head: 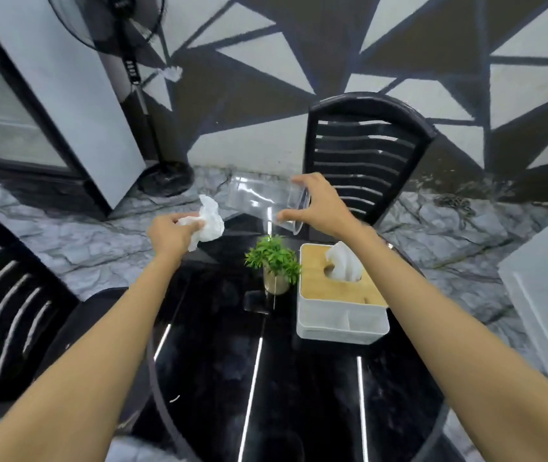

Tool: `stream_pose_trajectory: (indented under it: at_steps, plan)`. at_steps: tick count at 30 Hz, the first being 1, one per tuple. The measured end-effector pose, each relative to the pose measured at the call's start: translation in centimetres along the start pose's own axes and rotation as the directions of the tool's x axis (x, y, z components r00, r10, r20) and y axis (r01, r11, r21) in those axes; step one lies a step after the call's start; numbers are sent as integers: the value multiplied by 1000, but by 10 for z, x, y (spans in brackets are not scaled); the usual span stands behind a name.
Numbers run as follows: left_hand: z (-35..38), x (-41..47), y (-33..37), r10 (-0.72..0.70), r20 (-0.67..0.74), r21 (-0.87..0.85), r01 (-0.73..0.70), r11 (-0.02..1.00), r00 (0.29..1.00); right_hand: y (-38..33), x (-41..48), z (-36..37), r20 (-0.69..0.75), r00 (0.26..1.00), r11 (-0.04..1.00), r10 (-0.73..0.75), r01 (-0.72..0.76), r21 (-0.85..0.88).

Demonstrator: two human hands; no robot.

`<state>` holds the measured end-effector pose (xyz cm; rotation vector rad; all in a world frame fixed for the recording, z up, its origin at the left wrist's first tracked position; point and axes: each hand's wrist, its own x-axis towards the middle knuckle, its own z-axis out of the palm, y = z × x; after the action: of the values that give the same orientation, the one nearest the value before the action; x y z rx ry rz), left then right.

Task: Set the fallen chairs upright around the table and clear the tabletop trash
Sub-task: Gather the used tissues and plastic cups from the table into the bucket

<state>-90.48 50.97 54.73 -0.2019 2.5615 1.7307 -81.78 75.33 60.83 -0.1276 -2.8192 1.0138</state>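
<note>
In the head view, both bare arms reach forward over a glossy black round worktop (pixel 212 368) that mirrors thin strips of light. The left hand (pixel 169 235) is clenched around a crumpled white paper tissue (pixel 211 220), most of which bulges out past the fingers above the worktop's far left edge. The right hand (pixel 315 205) grasps a clear plastic cup (pixel 262 201) at its rim end, fingers over the top and thumb underneath. The cup is held on its side in the air, its base pointing toward the left hand, above the far edge of the worktop. Tissue and cup are near each other but apart.

On the worktop below the cup stands a small green leafy plant in a pale round pot (pixel 274 265). Just beside it on the right sits a white plastic tissue box with a light wooden lid (pixel 340 323), a white tissue sticking up through its slot.

A black slat-backed chair (pixel 362 151) stands upright at the far side of the worktop, behind the right hand. A second black slatted chair (pixel 2 295) stands at the left. A black pedestal fan (pixel 139 91) and a white cabinet (pixel 56 91) stand on the grey marbled floor (pixel 76 241).
</note>
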Motion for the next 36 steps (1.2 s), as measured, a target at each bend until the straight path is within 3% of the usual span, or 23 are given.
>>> stream_pose_trajectory:
  at_steps: [4, 10, 18, 24, 29, 36]
  plan:
    - [-58, -69, -2, 20, -86, -8, -21, 1000, 996, -45, -42, 12, 25, 999, 997, -49, 47, 64]
    - [-125, -151, -42, -84, -128, -50, 78, 996, 988, -95, -106, 63, 182, 979, 983, -90, 57, 175]
    - [-215, -244, -120, -218, -210, -57, 211, 976, 953, -148, -197, 148, 388, 919, 964, -64, -44, 263]
    - [-273, -313, -188, -270, -166, -40, 267, 963, 948, -182, -303, 205, 441, 896, 940, 50, -192, 282]
    - [-299, -377, -246, -262, -15, 24, 263, 965, 965, -191, -408, 257, 435, 879, 881, 194, -351, 316]
    - [-312, -451, -336, -377, 83, 102, 368, 924, 923, -177, -535, 333, 489, 761, 726, 425, -610, 318]
